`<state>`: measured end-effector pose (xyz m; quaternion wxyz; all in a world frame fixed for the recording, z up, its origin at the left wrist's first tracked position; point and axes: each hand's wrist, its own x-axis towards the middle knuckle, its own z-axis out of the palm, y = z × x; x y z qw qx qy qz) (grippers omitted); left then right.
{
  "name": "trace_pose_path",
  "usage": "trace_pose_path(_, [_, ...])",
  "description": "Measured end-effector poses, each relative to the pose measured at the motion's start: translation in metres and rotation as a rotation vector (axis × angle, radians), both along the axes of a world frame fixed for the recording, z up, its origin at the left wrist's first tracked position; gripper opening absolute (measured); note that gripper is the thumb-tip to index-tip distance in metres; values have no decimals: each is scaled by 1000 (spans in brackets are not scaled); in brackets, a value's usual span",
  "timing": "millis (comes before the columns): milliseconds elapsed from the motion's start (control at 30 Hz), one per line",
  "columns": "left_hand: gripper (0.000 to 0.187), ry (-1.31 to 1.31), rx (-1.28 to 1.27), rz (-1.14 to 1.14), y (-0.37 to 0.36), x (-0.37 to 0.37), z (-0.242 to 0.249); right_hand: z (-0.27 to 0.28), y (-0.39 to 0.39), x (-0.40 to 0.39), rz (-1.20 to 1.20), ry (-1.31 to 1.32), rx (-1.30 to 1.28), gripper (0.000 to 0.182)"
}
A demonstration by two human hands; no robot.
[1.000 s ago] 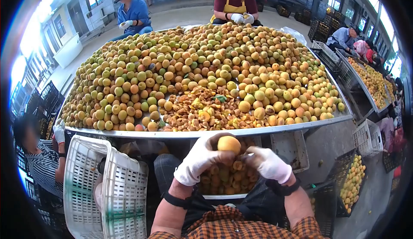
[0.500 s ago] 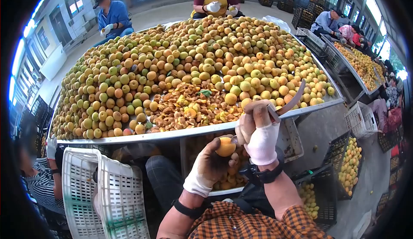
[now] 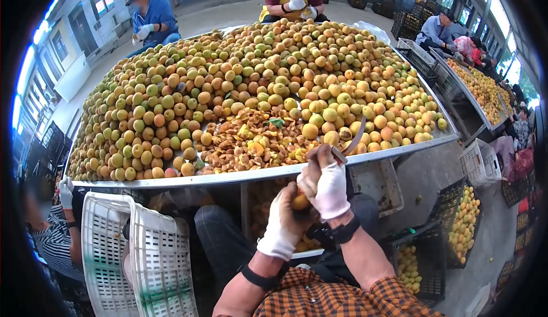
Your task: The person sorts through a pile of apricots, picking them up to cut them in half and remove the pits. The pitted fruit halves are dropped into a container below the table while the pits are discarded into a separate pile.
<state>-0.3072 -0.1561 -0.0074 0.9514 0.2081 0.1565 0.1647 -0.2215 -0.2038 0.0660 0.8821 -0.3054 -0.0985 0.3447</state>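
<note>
My left hand, in a white glove with darkened fingers, is closed round an apricot near the front edge of the table. Right beside it, my right hand is wrapped round the handle of a curved knife, whose blade points up and away over the table. The two hands meet at the fruit, and the fingers hide much of it. Just beyond them on the table lies a heap of cut apricot pieces, with a large pile of whole apricots around and behind it.
The metal table rim runs in front of me. White crates stand at lower left; black crates with apricots are at right. A striped-sleeved person is at left, and others sit across the table and at another table.
Both hands have come together, the right one moving left and down with the knife. The apricot is now mostly covered by fingers.
</note>
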Motion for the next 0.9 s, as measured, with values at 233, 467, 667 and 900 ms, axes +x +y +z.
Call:
trace_pose_path(233, [58, 179, -122, 158, 35, 13, 20, 1, -5, -2, -117, -190, -110, 17])
trace_pose_path(467, [66, 196, -53, 170, 46, 8, -8, 4, 11, 0, -208, -216, -123, 25])
trace_pose_path(667, [67, 90, -152, 89, 21, 7, 16, 4, 39, 3, -442, -420, -177, 31])
trace_pose_path(900, [59, 127, -79, 184, 9, 12, -1, -12, 41, -5, -427, -482, -189, 27])
